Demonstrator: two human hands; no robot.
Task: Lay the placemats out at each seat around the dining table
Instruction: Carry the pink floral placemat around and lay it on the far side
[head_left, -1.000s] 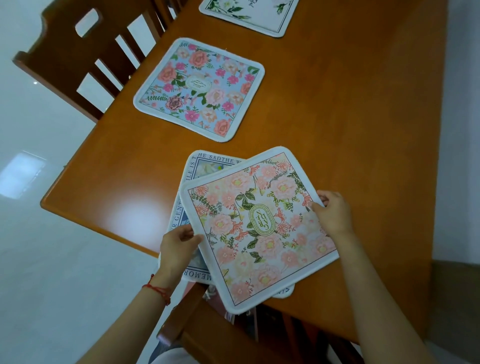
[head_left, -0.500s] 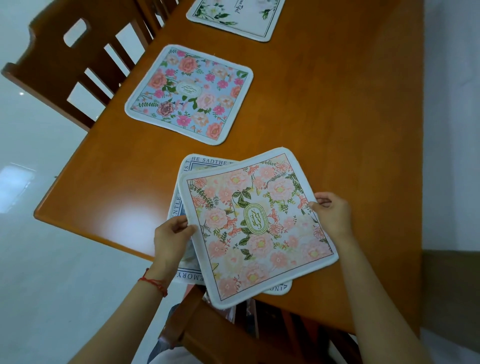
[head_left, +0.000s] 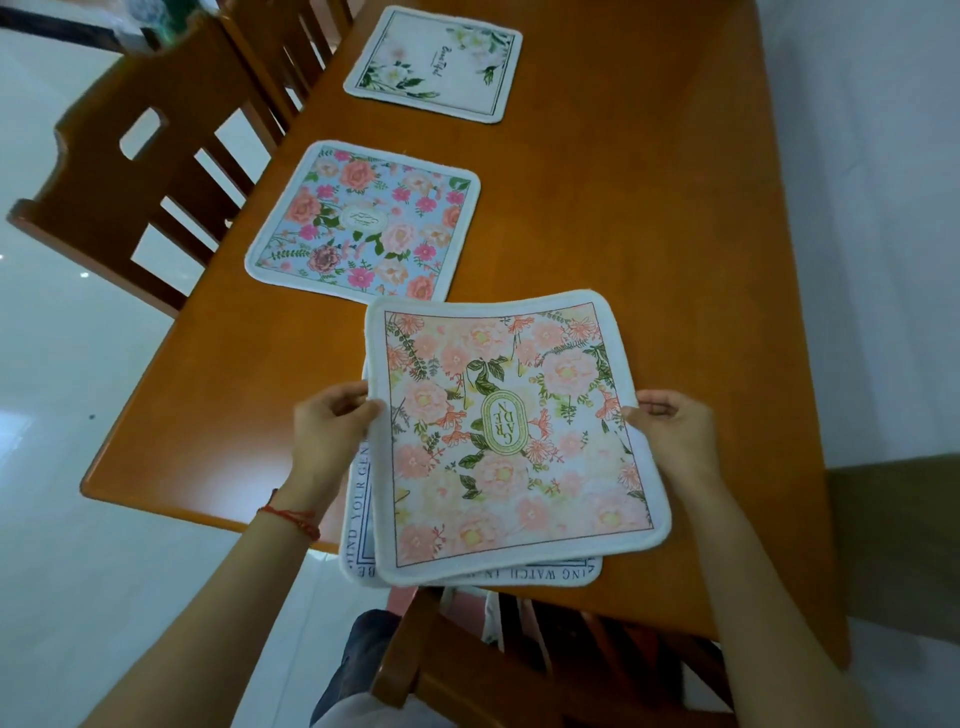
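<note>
Gripping the pink mat (head_left: 511, 441) by opposite edges, the left hand (head_left: 327, 431) and right hand (head_left: 675, 436) each pinch it with curled fingers above the near table (head_left: 649, 234) edge. Under it lies a lettered mat (head_left: 358, 519), hanging partly off the table. Farther along the left side lie a blue mat (head_left: 363, 223) and a white mat (head_left: 434, 62), each beside a chair (head_left: 114, 171).

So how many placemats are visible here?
4: white mat far, blue mat mid-table, pink mat held in both hands, lettered mat beneath it. More could hide underneath.
</note>
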